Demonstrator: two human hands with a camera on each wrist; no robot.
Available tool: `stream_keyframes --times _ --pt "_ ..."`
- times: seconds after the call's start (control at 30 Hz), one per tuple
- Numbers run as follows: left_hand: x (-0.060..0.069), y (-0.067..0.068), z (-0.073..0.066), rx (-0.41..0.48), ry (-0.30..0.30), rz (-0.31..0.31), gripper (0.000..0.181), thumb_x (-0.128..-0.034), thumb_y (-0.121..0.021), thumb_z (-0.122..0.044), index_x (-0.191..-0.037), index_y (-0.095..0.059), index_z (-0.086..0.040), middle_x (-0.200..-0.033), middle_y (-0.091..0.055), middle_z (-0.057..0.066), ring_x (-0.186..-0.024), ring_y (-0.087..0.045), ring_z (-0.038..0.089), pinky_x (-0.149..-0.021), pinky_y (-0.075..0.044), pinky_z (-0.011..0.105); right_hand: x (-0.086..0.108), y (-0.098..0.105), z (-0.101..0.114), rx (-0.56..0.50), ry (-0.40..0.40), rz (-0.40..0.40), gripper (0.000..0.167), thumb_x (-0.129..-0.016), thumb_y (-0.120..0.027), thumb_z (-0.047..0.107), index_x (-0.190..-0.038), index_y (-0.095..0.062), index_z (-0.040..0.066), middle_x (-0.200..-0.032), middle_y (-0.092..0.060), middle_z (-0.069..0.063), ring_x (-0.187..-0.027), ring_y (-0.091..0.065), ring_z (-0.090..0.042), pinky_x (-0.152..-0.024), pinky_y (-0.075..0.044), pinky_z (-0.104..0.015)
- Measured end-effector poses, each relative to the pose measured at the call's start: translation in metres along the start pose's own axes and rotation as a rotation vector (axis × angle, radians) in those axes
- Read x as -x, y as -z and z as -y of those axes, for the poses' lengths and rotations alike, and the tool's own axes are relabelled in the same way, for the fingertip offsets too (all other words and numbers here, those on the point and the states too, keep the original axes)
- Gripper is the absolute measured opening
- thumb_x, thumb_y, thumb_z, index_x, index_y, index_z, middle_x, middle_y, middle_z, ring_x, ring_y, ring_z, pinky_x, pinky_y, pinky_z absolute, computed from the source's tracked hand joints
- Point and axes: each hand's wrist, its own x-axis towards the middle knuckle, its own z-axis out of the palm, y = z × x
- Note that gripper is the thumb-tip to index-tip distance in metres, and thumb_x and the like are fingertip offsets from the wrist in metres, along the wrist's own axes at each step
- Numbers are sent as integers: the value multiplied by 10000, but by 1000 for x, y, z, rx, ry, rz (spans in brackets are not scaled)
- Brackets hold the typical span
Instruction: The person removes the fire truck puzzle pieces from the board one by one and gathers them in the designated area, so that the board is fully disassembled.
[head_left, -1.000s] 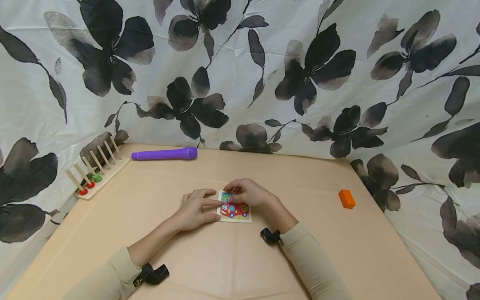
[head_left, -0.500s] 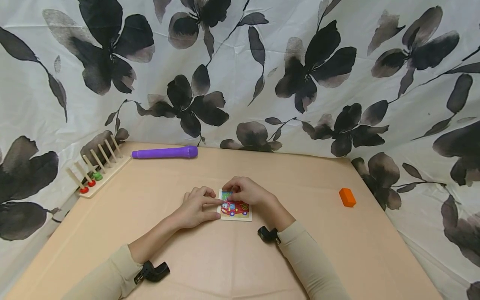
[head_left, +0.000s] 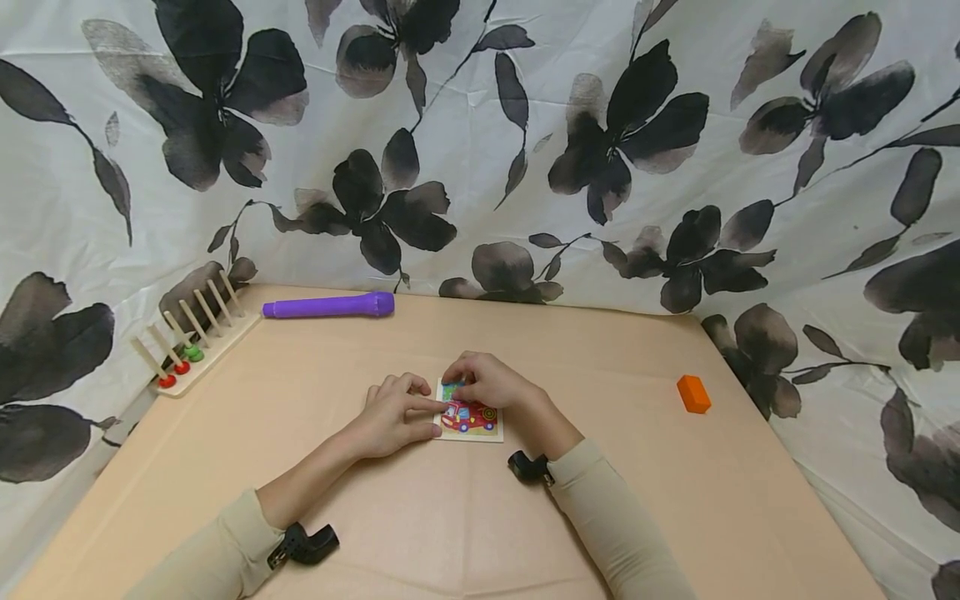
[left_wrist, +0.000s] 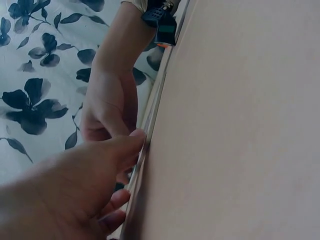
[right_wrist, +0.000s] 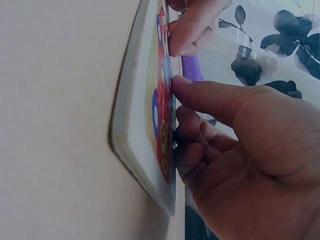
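Note:
A small square picture board (head_left: 476, 427) with a white border and a red car lies flat on the table. My left hand (head_left: 393, 419) rests at its left edge, the forefinger reaching over the picture and the thumb near the lower left corner. From the upper right, my right hand (head_left: 495, 385) bends over the board. In the right wrist view, the right thumb and curled fingertips touch the face of the board (right_wrist: 162, 135). They cover its upper part, so whether they pinch a loose piece cannot be seen.
A wooden peg rack (head_left: 213, 346) with red and green beads stands at the back left. Beside it a purple tube with a wider end (head_left: 328, 306) lies along the back edge. An orange block (head_left: 693, 394) sits at the right. Flowered cloth (head_left: 480, 150) hangs behind the table.
My right hand and forearm have shifted slightly to the left over the board. The left hand stays at the board's left edge.

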Motion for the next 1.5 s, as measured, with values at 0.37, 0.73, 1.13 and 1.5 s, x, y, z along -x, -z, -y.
stream_keyframes --times 0.37,0.73,1.13,1.5 --pt "-2 -5 -4 15 34 -52 328 -853 -852 -397 -1158 -820 -279 -1215 -590 11 -1099 -438 205 -876 -258 428 -2 3 3 -5 -44 27 211 -940 -763 99 -1151 -764 108 -1050 -656 -29 -908 -581 -147 -817 -504 -264" --pt "-2 -3 -4 1 29 -32 335 -866 -840 -393 -1181 -812 -282 -1227 -588 19 -1111 -440 213 -879 -258 424 -4 6 7 56 -45 80 232 -926 -773 104 -1154 -736 127 -996 -614 -39 -914 -566 -168 -835 -495 -289" --pt "-2 -4 -4 -11 28 -27 337 -865 -839 -406 -1181 -811 -294 -1226 -589 10 -1093 -438 202 -865 -261 421 -9 7 8 33 -43 159 241 -933 -736 71 -1154 -641 89 -963 -569 -65 -896 -510 -179 -812 -434 -285" --pt "-2 -4 -4 -13 26 -31 336 -860 -845 -396 -1179 -811 -297 -1232 -593 10 -1104 -448 213 -874 -262 428 -9 6 7 8 -50 158 256 -933 -740 63 -1153 -616 103 -1025 -550 -54 -959 -505 -192 -866 -439 -296"
